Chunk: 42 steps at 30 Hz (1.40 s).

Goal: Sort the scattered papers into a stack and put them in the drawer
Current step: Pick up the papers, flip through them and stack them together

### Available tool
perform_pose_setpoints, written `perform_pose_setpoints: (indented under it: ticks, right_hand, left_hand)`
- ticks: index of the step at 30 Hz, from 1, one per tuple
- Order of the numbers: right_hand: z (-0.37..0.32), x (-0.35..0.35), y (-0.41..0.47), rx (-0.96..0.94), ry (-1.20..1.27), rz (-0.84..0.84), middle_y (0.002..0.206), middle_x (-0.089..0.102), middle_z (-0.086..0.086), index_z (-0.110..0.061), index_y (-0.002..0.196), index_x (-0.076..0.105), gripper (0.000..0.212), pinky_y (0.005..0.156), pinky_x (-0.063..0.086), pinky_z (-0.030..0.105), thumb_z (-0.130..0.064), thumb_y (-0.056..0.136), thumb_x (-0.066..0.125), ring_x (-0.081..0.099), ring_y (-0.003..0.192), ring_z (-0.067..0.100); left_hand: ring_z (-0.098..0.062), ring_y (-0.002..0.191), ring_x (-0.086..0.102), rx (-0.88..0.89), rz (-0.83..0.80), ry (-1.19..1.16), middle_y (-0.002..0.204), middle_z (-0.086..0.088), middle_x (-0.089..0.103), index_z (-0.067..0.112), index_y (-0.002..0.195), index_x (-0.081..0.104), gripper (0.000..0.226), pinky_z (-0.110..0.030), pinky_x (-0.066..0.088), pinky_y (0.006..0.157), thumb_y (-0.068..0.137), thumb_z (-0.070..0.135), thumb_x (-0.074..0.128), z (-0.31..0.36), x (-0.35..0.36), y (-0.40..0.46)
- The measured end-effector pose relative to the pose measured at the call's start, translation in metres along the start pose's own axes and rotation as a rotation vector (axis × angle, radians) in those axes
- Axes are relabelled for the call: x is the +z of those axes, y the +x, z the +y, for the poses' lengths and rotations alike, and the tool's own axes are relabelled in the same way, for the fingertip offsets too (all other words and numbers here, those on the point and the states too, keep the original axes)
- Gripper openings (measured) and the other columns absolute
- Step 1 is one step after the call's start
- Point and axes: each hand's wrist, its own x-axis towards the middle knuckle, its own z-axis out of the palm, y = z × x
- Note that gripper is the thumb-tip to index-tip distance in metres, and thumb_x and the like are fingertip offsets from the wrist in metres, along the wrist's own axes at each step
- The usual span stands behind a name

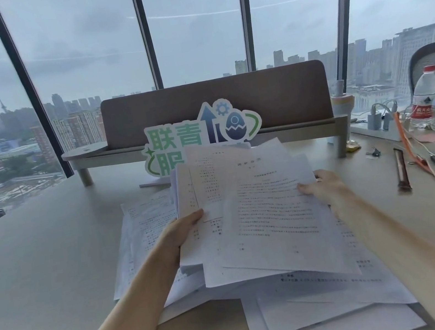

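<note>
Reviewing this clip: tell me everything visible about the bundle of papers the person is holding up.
The bundle of papers is a loose, uneven sheaf of white printed sheets, fanned and skewed rather than squared. Its top edge tilts away toward the green-and-blue sign, hiding the sign's lower part. The left hand grips its left edge, thumb on top; the right hand holds its right edge. The print is too blurred to read. Beneath it, more sheets lie scattered on the desk, some overhanging the near edge.

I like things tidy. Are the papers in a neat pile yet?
Not yet. The held papers fan out crookedly between the left hand and right hand, and more sheets lie spread on the desk.
</note>
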Motion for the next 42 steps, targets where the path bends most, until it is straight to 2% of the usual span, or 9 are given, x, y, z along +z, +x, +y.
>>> perform_pose_setpoints:
  ticks: [6, 14, 18, 22, 26, 30, 37, 40, 42]
  right_hand:
    - [-0.001, 0.005, -0.005, 0.118, 0.059, -0.016, 0.093, 0.074, 0.014, -0.012, 0.093, 0.069, 0.016, 0.089, 0.057, 0.053, -0.028, 0.093, 0.069, 0.072, 0.088, 0.035]
    - [0.017, 0.002, 0.011, 0.088, 0.061, -0.018, 0.093, 0.078, 0.007, -0.016, 0.091, 0.072, 0.028, 0.087, 0.058, 0.057, -0.015, 0.066, 0.085, 0.074, 0.091, 0.032]
    - [0.0, 0.002, -0.015, 0.026, -0.011, 0.128, 0.093, 0.074, 0.004, -0.017, 0.084, 0.07, 0.018, 0.089, 0.058, 0.039, -0.011, 0.074, 0.084, 0.071, 0.09, 0.026]
    - [0.0, -0.001, -0.018, -0.06, -0.128, 0.207, 0.093, 0.073, 0.006, -0.018, 0.083, 0.07, 0.012, 0.084, 0.057, 0.034, -0.014, 0.079, 0.08, 0.07, 0.089, 0.026]
    - [-0.002, -0.004, -0.014, 0.003, -0.072, 0.092, 0.092, 0.074, 0.01, -0.016, 0.084, 0.071, 0.006, 0.087, 0.059, 0.048, -0.019, 0.089, 0.073, 0.072, 0.086, 0.032]
    - [-0.002, -0.003, -0.014, -0.001, -0.128, 0.039, 0.08, 0.071, 0.013, -0.006, 0.076, 0.065, 0.026, 0.066, 0.048, 0.03, -0.023, 0.095, 0.065, 0.066, 0.068, 0.027]
    - [0.0, 0.009, -0.022, 0.036, -0.308, -0.036, 0.1, 0.074, 0.019, 0.007, 0.103, 0.07, 0.056, 0.063, 0.047, 0.029, -0.047, 0.097, 0.056, 0.07, 0.074, 0.03]
    - [-0.002, 0.012, -0.026, 0.011, -0.273, -0.101, 0.098, 0.075, 0.015, -0.001, 0.101, 0.071, 0.037, 0.063, 0.05, 0.026, -0.036, 0.098, 0.058, 0.067, 0.069, 0.021]
    - [-0.002, 0.013, -0.027, 0.062, -0.106, -0.213, 0.094, 0.077, 0.014, -0.002, 0.107, 0.071, 0.024, 0.077, 0.061, 0.041, -0.022, 0.095, 0.066, 0.074, 0.079, 0.03]
  left_hand:
    - [-0.02, 0.053, 0.071, 0.018, 0.003, 0.055, 0.067, -0.005, 0.075, 0.011, 0.101, 0.068, 0.02, -0.025, 0.053, 0.045, 0.088, 0.025, 0.073, 0.002, 0.002, -0.004]
    - [-0.04, 0.097, 0.071, 0.015, -0.136, 0.105, 0.105, -0.017, 0.075, 0.015, 0.111, 0.072, 0.04, -0.054, 0.055, 0.09, 0.078, 0.034, 0.082, 0.005, 0.003, -0.011]
    - [-0.034, 0.08, 0.073, 0.009, -0.169, 0.113, 0.101, -0.02, 0.075, 0.006, 0.109, 0.071, 0.032, -0.047, 0.06, 0.078, 0.081, 0.021, 0.078, 0.004, 0.005, -0.017]
    - [-0.04, 0.094, 0.071, 0.004, -0.12, 0.094, 0.106, -0.021, 0.074, 0.007, 0.109, 0.07, 0.031, -0.056, 0.055, 0.09, 0.082, 0.019, 0.078, 0.006, 0.005, -0.018]
    - [-0.032, 0.077, 0.073, 0.002, -0.064, 0.057, 0.099, -0.018, 0.075, 0.005, 0.116, 0.067, 0.034, -0.043, 0.061, 0.072, 0.085, 0.018, 0.075, 0.005, 0.004, -0.014]
    - [-0.024, 0.058, 0.073, 0.007, -0.004, -0.009, 0.081, -0.012, 0.076, 0.006, 0.112, 0.066, 0.026, -0.029, 0.056, 0.046, 0.089, 0.017, 0.072, 0.002, 0.005, -0.014]
    - [-0.021, 0.056, 0.071, 0.021, 0.052, -0.049, 0.085, -0.011, 0.072, 0.009, 0.112, 0.066, 0.026, -0.026, 0.053, 0.044, 0.091, 0.024, 0.07, 0.001, 0.006, -0.016]
    - [-0.025, 0.063, 0.071, 0.028, 0.045, -0.058, 0.088, -0.012, 0.074, 0.008, 0.116, 0.066, 0.031, -0.03, 0.056, 0.049, 0.09, 0.025, 0.071, 0.001, 0.005, -0.015]
    - [-0.026, 0.065, 0.072, 0.018, 0.028, -0.072, 0.087, -0.011, 0.075, 0.007, 0.118, 0.066, 0.035, -0.032, 0.057, 0.052, 0.09, 0.026, 0.071, 0.001, 0.005, -0.017]
